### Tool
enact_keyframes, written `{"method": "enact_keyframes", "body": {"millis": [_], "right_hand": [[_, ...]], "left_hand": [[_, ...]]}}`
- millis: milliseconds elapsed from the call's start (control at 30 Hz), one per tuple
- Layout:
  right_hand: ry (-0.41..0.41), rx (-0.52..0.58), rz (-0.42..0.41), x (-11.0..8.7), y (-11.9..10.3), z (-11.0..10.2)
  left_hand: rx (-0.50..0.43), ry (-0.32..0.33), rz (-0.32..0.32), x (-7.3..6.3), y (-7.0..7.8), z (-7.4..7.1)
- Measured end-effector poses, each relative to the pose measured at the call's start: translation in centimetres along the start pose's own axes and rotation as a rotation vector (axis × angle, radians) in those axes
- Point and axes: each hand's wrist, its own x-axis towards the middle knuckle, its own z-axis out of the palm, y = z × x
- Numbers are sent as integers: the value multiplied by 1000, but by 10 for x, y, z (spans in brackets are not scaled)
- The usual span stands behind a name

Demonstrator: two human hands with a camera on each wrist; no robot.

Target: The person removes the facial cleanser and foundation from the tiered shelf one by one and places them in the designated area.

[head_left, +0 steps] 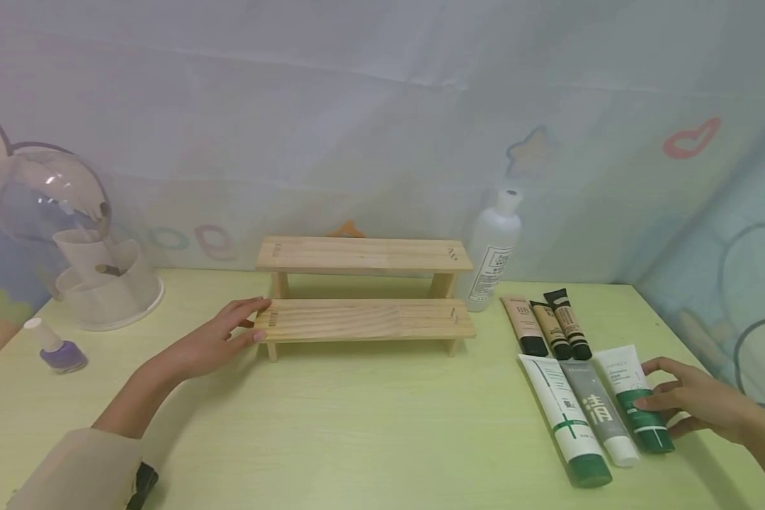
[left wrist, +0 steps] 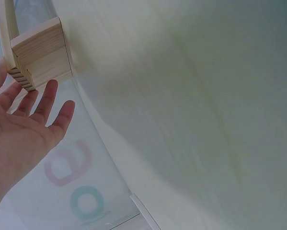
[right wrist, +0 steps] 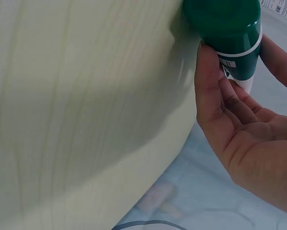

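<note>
A two-step wooden rack [head_left: 365, 317] stands at the back middle of the table. My left hand [head_left: 213, 341] grips the left end of its lower board, thumb at the front edge and fingers toward the back; the left wrist view shows the hand [left wrist: 23, 132] at the board's end [left wrist: 23, 79]. On the right, my right hand [head_left: 701, 400] holds a white-and-green squeeze tube [head_left: 631, 389], thumb on top and fingers along its side. In the right wrist view, the tube's dark green cap [right wrist: 224, 24] is close up. A grey tube [head_left: 596, 407] lies beside it, then another white-and-green tube [head_left: 561, 407].
Behind these lie a pink BB cream tube [head_left: 521, 319] and two small gold-and-black tubes [head_left: 567, 319]. A white bottle [head_left: 494, 248] stands by the rack's right end. At far left are a clear-domed brush holder [head_left: 111, 283] and a purple nail polish bottle [head_left: 64, 354].
</note>
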Motion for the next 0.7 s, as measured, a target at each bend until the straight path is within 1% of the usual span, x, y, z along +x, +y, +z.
{"method": "enact_keyframes", "body": {"millis": [267, 400, 533, 633, 700], "right_hand": [[-28, 35, 3, 0, 2, 2], [-24, 33, 20, 0, 3, 1], [2, 25, 51, -1, 6, 0], [7, 37, 55, -2, 9, -1], [-8, 60, 44, -3, 11, -2]], "left_hand": [[-2, -3, 0, 0, -1, 1], [0, -1, 0, 0, 0, 1], [2, 1, 0, 0, 0, 1], [4, 1, 3, -1, 0, 1], [3, 1, 6, -1, 1, 1]]}}
